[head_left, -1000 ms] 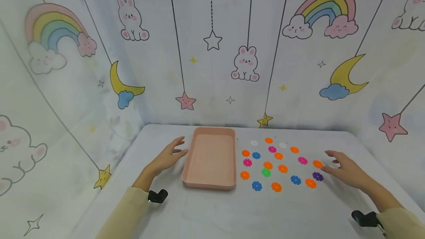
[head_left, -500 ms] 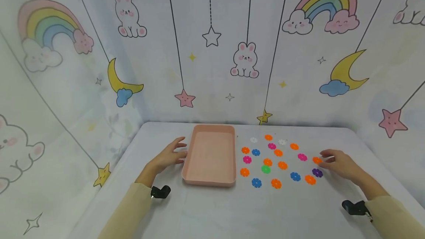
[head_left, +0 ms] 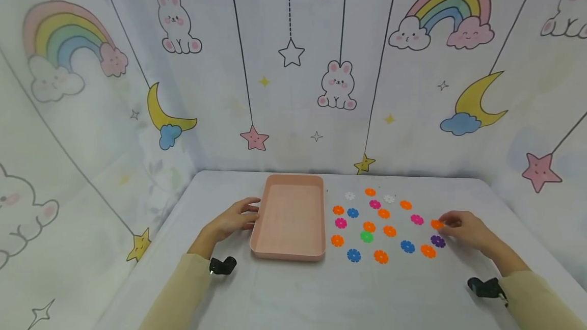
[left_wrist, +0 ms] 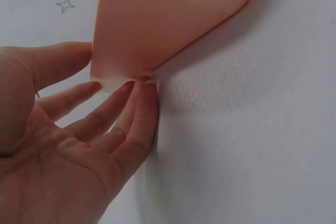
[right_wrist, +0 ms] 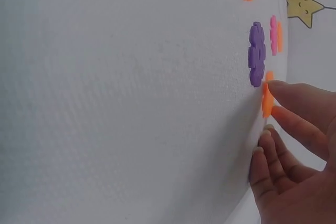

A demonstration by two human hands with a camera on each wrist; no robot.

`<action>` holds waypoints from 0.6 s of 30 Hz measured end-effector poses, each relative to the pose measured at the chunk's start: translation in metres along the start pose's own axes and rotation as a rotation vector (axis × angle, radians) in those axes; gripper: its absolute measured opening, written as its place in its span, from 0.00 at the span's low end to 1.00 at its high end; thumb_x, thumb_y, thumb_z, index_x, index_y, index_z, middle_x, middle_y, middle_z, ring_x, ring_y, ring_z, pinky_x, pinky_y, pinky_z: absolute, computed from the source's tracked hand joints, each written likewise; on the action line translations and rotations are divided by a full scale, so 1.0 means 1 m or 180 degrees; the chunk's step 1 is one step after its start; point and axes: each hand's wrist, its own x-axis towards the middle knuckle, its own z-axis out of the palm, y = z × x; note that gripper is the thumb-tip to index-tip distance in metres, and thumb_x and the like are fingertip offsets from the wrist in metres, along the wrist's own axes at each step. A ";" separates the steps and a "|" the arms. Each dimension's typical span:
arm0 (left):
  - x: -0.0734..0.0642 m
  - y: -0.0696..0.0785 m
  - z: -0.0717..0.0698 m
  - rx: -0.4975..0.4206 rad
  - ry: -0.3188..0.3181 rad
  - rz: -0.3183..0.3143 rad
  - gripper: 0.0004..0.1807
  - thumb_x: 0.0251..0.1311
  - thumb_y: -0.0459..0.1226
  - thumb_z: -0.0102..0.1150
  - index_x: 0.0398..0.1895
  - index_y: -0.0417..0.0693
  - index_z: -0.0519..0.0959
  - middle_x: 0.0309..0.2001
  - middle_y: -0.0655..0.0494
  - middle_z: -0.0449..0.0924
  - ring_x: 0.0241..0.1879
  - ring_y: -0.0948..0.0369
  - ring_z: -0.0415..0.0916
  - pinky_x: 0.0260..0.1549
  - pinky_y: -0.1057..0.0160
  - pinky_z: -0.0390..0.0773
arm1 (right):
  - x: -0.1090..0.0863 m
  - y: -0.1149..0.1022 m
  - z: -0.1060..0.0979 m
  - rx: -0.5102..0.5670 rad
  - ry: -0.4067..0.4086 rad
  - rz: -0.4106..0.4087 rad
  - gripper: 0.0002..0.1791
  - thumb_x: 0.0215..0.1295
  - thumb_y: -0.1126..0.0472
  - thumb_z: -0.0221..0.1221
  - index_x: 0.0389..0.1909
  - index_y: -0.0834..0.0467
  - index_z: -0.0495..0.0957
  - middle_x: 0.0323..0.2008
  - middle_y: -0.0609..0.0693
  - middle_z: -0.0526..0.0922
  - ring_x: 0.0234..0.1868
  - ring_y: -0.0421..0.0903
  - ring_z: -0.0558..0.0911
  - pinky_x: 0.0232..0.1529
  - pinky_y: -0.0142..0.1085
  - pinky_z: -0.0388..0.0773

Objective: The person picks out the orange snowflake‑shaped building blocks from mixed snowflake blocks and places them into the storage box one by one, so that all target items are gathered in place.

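A shallow pink tray [head_left: 290, 218] lies on the white table. At its left side is my left hand [head_left: 235, 218], fingers loosely bent. In the left wrist view the fingertips [left_wrist: 142, 85] touch the tray's wall [left_wrist: 163, 14], with the thumb at its rim. On the far right my right hand [head_left: 468, 229] pinches an orange snowflake-shaped building disc [head_left: 436, 224] between thumb and forefinger. Seen from the right wrist, that disc [right_wrist: 267, 100] is close over the cloth, and the other fingers rest on the table. A purple disc [head_left: 437, 241] lies just in front of it.
Several more notched discs lie scattered right of the tray, among them a green disc [head_left: 366, 237], a blue disc [head_left: 407, 246], a pink disc [head_left: 417, 219] and a white disc [head_left: 350, 196]. A printed curtain [head_left: 293, 116] stands behind the table [head_left: 293, 294].
My right hand has moved left onto the orange disc, and its thumb and forefinger have closed on it. The left hand has come up against the tray's left side.
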 end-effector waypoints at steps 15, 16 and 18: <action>0.003 0.000 -0.003 -0.0102 -0.0105 -0.0234 0.32 0.74 0.34 0.55 0.78 0.39 0.59 0.73 0.39 0.63 0.68 0.48 0.71 0.67 0.49 0.73 | 0.000 -0.002 -0.006 0.0138 0.0037 0.0050 0.17 0.71 0.62 0.61 0.49 0.74 0.77 0.40 0.60 0.83 0.37 0.50 0.80 0.36 0.33 0.84; 0.003 0.001 -0.003 -0.0100 -0.0110 -0.0243 0.32 0.74 0.34 0.55 0.78 0.39 0.59 0.73 0.39 0.62 0.68 0.48 0.70 0.68 0.49 0.73 | -0.001 -0.003 -0.006 0.0163 0.0044 0.0047 0.17 0.72 0.62 0.60 0.49 0.74 0.77 0.40 0.60 0.83 0.37 0.50 0.81 0.35 0.31 0.84; 0.002 0.001 -0.003 -0.0096 -0.0117 -0.0252 0.32 0.74 0.34 0.55 0.78 0.39 0.58 0.73 0.39 0.62 0.68 0.48 0.70 0.68 0.49 0.72 | -0.003 -0.006 -0.006 0.0237 0.0051 0.0026 0.17 0.73 0.62 0.60 0.49 0.74 0.76 0.40 0.60 0.84 0.38 0.50 0.82 0.35 0.29 0.84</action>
